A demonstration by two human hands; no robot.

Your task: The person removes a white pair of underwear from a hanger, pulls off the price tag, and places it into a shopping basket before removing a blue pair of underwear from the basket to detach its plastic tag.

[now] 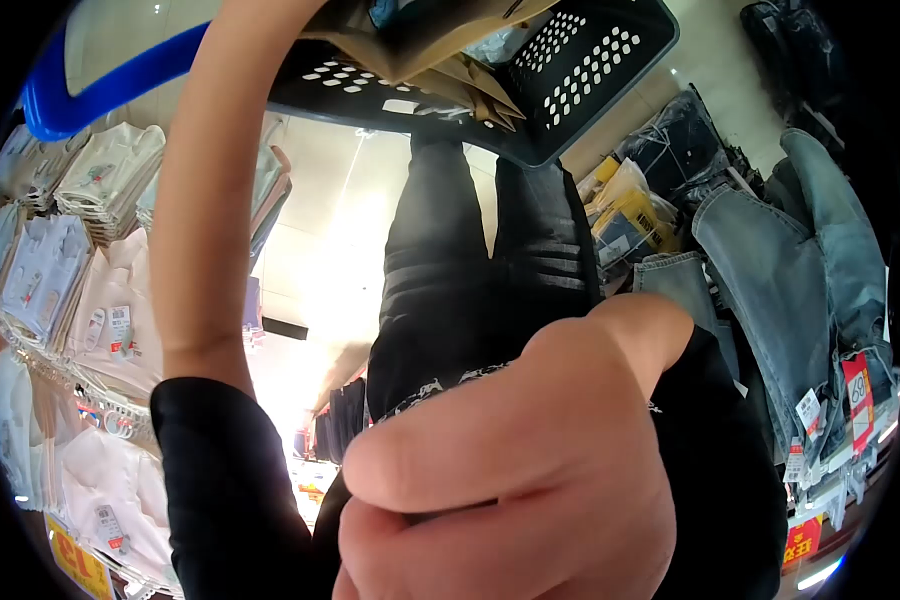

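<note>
My right hand [510,480] is very close to the camera, its thumb and fingers curled together. Whatever it may hold is hidden. My left arm [205,220] reaches forward past the top edge, so my left hand is out of view. In front of my legs stands a dark grey basket [610,100] with punched holes. Brown paper [410,45], apparently bags, and some clear plastic lie inside it. Left of the arm shows a blue bar [120,92], perhaps a cart handle.
Folded pale garments with tags [110,175] fill racks on the left. On the right hang jeans [765,260], near a red price card [856,400] and yellow packages [635,215]. My legs in black trousers [435,250] stand on a pale tiled floor [340,200].
</note>
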